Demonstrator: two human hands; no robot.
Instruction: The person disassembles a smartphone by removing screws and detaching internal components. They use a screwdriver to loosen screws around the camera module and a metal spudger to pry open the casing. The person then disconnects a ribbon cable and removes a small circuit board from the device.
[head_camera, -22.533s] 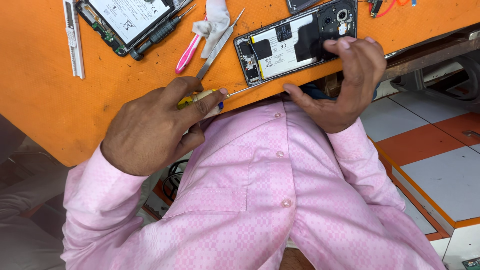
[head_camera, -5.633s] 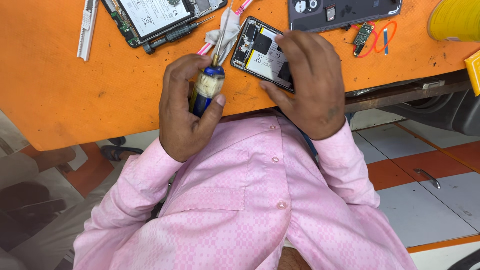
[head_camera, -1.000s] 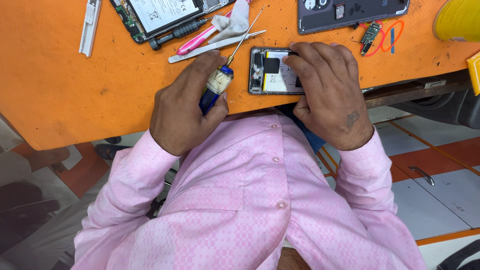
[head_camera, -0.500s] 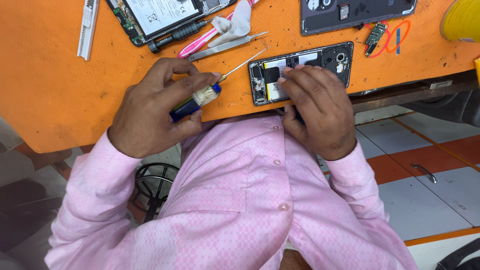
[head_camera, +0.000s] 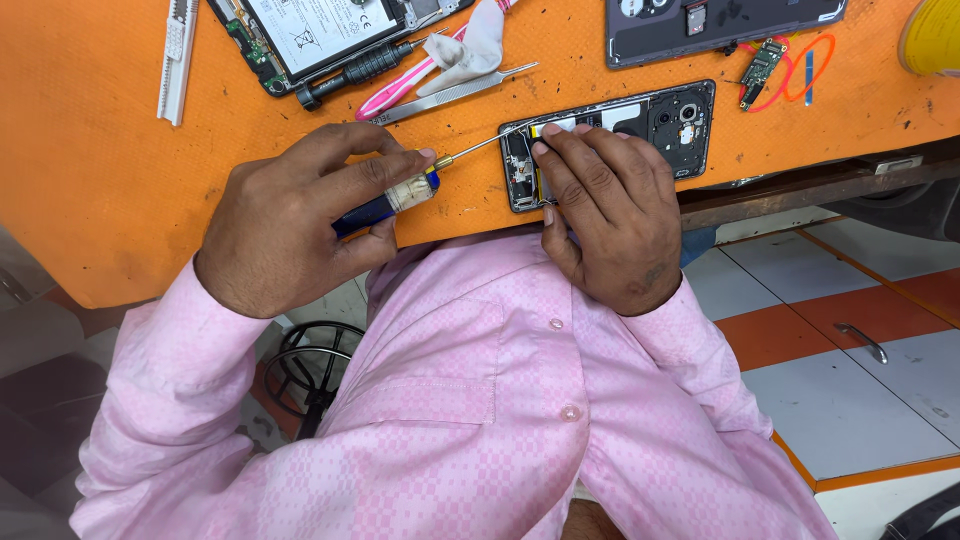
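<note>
Three opened phones (head_camera: 668, 116); two screwdrivers (head_camera: 385, 205); one tweezers (head_camera: 450, 93)

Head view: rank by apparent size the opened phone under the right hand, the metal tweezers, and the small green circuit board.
1. Opened phone, largest, though the right hand covers part of it.
2. Metal tweezers, nearly as long but far thinner.
3. Small green circuit board, clearly smallest.
All lie on the same orange mat, so nearness hardly matters.

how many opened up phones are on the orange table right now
3. One opened phone lies under the right hand, by the table's near edge. One with its battery showing is top left. A dark one is top right. More may lie outside the view.
</note>
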